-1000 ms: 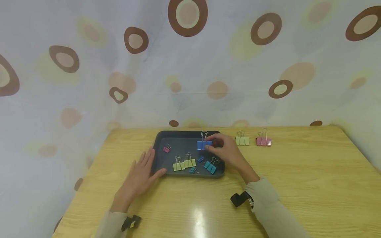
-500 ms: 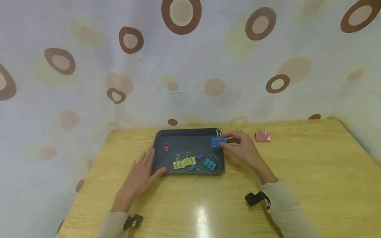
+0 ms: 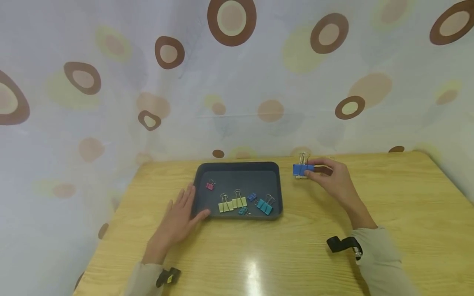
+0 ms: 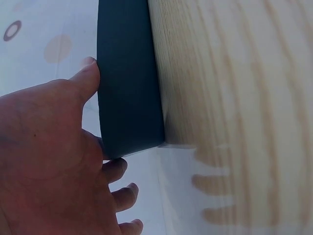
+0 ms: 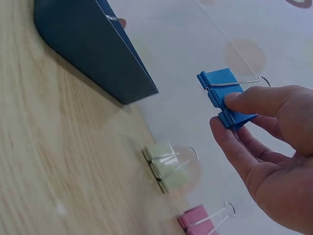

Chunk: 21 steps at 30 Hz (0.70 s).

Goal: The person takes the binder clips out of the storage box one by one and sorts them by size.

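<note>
My right hand [image 3: 335,179] pinches a large blue binder clip [image 5: 222,90] between thumb and fingers, to the right of the tray and above the table. Beyond that clip stands a pale yellow binder clip [image 5: 168,164], mostly covered in the head view. A pink binder clip [image 5: 198,219] stands beside the yellow one; my hand hides nearly all of it from the head camera. My left hand [image 3: 177,218] rests against the left side of the dark tray [image 3: 237,217], thumb at its near edge and fingers extended along the side.
Inside the tray lie a small pink clip [image 3: 210,185], two pale yellow clips [image 3: 239,202], a small blue clip [image 3: 252,197], a small teal clip [image 3: 242,211] and a larger teal clip [image 3: 264,206]. A patterned cloth [image 3: 244,82] hangs behind the wooden table [image 3: 296,255].
My right hand has carried the blue binder clip rightward, from above the tray to over the table in front of the yellow clip. My left hand stays at the tray.
</note>
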Each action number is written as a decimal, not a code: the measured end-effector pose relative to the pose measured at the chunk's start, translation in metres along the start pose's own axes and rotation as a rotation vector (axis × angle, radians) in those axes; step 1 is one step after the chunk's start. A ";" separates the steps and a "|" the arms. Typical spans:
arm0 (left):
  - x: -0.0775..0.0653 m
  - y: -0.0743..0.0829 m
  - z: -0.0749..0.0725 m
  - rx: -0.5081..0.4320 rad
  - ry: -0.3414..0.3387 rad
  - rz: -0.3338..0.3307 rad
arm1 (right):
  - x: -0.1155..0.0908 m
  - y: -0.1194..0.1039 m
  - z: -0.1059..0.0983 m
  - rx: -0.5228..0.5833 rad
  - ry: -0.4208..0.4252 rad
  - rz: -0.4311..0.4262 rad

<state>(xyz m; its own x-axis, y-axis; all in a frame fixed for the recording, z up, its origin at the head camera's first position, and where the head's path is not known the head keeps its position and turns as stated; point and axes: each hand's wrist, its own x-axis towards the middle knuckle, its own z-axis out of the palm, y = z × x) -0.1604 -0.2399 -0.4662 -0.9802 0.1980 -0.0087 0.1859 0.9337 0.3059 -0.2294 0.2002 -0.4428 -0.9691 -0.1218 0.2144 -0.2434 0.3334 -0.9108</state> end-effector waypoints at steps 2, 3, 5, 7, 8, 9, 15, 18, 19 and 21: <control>0.000 0.000 0.001 -0.002 -0.001 0.000 | -0.001 0.002 -0.007 -0.006 0.019 0.001; 0.000 0.000 0.001 -0.002 0.001 0.001 | -0.001 0.004 -0.010 -0.002 0.027 0.001; 0.000 0.000 0.001 -0.002 0.004 0.002 | -0.002 0.007 -0.016 0.011 0.043 0.000; -0.001 0.000 0.002 -0.003 0.007 0.004 | -0.004 0.011 -0.022 0.034 0.052 0.002; -0.002 0.000 0.002 -0.003 0.006 0.004 | -0.005 0.013 -0.026 0.046 0.050 0.006; -0.003 0.001 0.003 -0.002 0.002 0.004 | -0.006 0.016 -0.029 0.052 0.048 0.011; -0.009 0.001 0.002 -0.007 0.005 -0.001 | -0.015 0.031 -0.049 -0.015 0.065 0.028; -0.008 0.001 0.000 -0.015 0.014 0.006 | -0.014 0.033 -0.063 -0.046 0.103 0.037; -0.006 0.001 0.000 -0.016 0.014 0.011 | -0.014 0.033 -0.068 -0.049 0.122 0.045; -0.002 0.001 -0.002 -0.020 0.013 0.020 | -0.013 0.035 -0.079 -0.050 0.152 0.062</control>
<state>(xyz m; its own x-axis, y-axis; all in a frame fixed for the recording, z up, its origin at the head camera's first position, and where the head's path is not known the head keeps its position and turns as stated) -0.1589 -0.2403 -0.4637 -0.9771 0.2127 0.0101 0.2044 0.9233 0.3253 -0.2288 0.2877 -0.4494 -0.9763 0.0419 0.2122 -0.1805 0.3824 -0.9062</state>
